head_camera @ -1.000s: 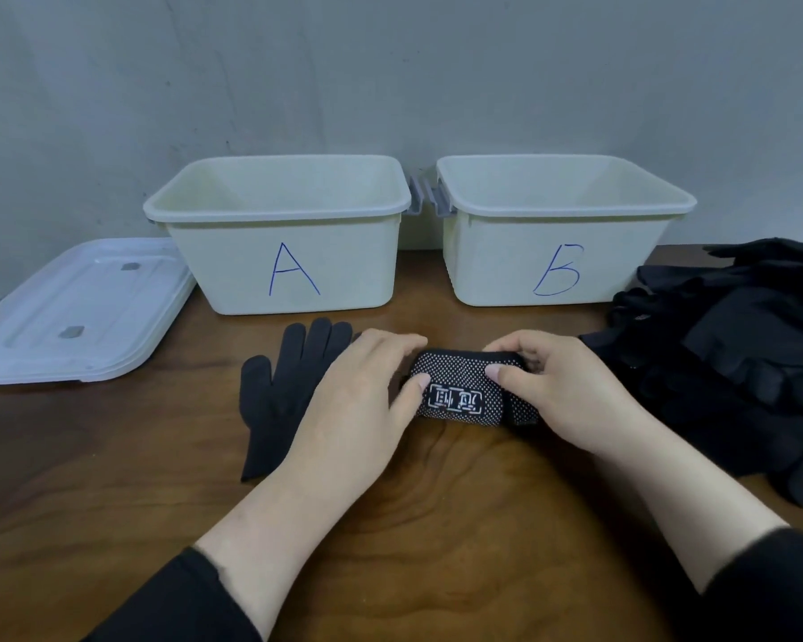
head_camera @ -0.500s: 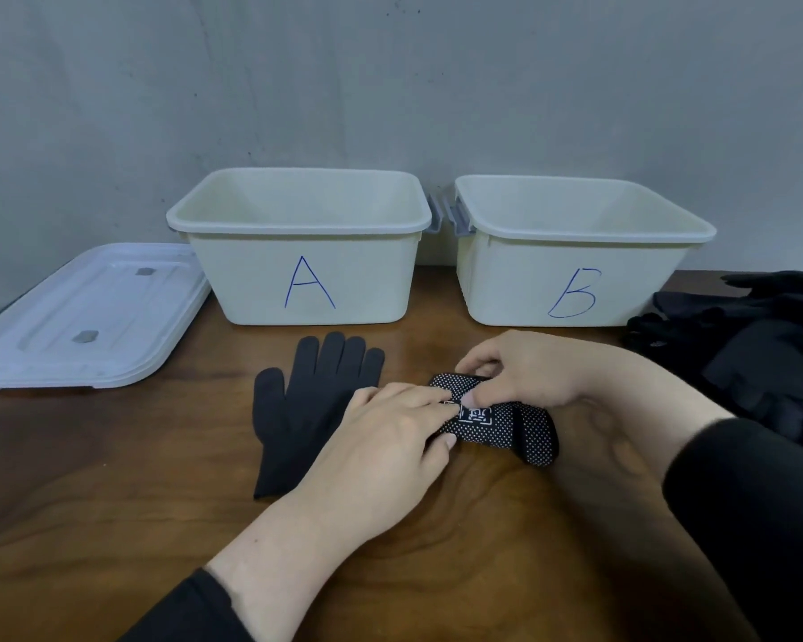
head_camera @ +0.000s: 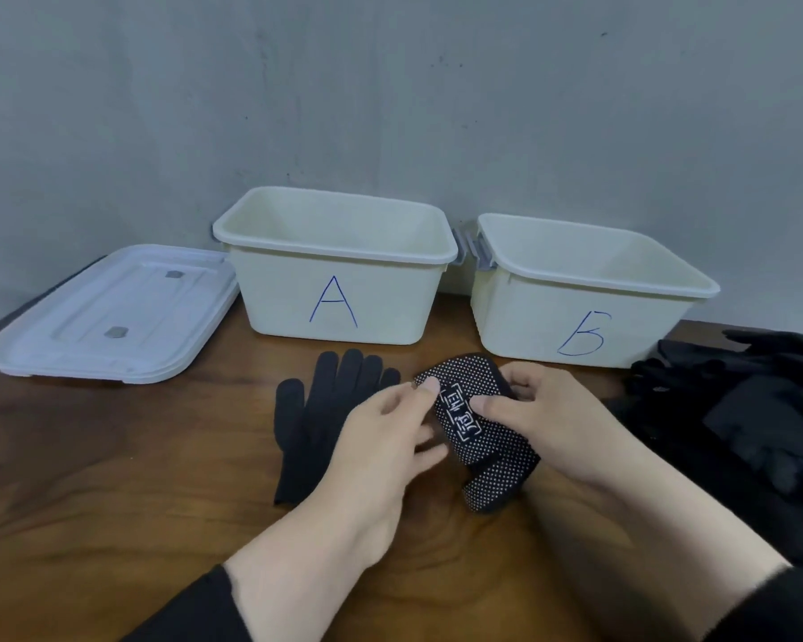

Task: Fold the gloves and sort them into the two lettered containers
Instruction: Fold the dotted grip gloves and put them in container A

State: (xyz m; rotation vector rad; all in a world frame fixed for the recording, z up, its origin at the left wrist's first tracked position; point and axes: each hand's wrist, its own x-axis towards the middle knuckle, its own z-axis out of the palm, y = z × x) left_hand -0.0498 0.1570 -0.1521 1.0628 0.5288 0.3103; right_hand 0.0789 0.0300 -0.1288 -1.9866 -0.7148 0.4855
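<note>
A folded black glove with white dots and a white label (head_camera: 478,433) lies in front of me, between both hands. My left hand (head_camera: 381,437) pinches its left edge with thumb and forefinger. My right hand (head_camera: 543,424) grips its right side, thumb on the label. A plain black glove (head_camera: 316,410) lies flat just left of them, fingers pointing away, partly under my left hand. Behind stand two cream containers, one lettered A (head_camera: 339,289) and one lettered B (head_camera: 580,312), side by side. Nothing shows inside either of them.
A white lid (head_camera: 107,317) lies flat at the back left of the wooden table (head_camera: 112,502). A heap of black gloves (head_camera: 752,410) covers the right side. A grey wall rises right behind the containers.
The dotted glove has turned from lying crosswise to slanting towards me, lifted a little. My right hand shifted from its top to its right side. The view has tilted up and to the left.
</note>
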